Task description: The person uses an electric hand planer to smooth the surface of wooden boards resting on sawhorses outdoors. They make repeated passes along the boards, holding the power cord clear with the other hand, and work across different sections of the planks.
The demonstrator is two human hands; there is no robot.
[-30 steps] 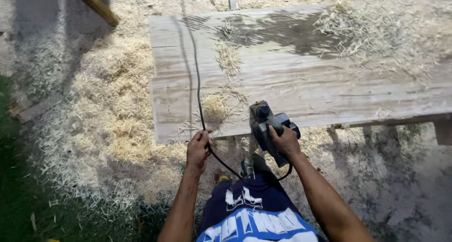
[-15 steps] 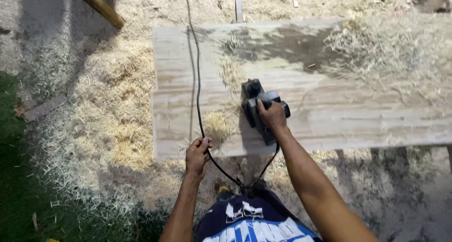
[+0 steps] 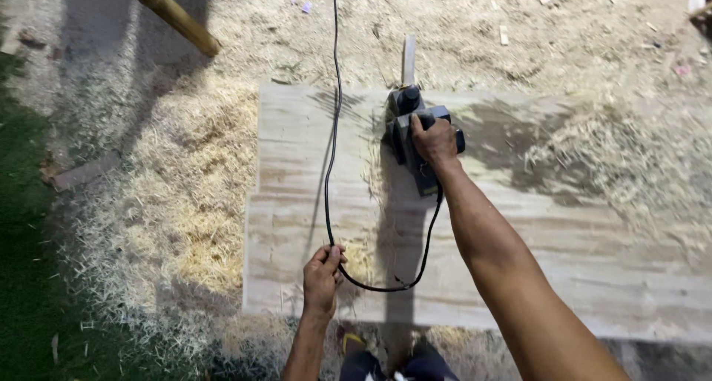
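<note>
A wide pale wooden board lies across the view on sawdust-covered ground. My right hand grips the handle of a dark electric planer that rests on the board near its far edge. The planer's black cord runs from the top of the view down over the board, loops near the front edge and returns to the tool. My left hand is closed around the cord at the loop, near the board's front left part.
Thick wood shavings cover the ground left of the board and pile on its right part. A wooden pole slants at the top left. Dark grass borders the left. My feet stand below the board's front edge.
My right hand has pushed the planer away from me, from the board's near edge to its far edge. My left hand has kept hold of the cord near the front.
</note>
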